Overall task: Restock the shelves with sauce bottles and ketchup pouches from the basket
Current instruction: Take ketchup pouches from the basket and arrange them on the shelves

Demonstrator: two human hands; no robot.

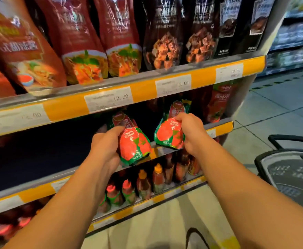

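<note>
Each of my hands holds a red and green tomato ketchup pouch in front of the middle shelf [218,127]. My left hand [105,146] grips the left pouch [133,142] by its left side, tilted with its top toward the shelf. My right hand [190,131] clasps the right pouch [170,131] from the right, its bottom edge near the shelf's front lip. The middle shelf behind the pouches is dark, with red pouches [217,103] standing at its right end. The basket [290,175], grey with black rim and handle, sits on the floor at the right.
The top shelf [147,87] carries large red and black sauce pouches [82,51] behind orange price strips. Sauce bottles [143,184] with red and orange caps line the lower shelf. Tiled floor [272,112] runs to the right, toward another aisle of shelves.
</note>
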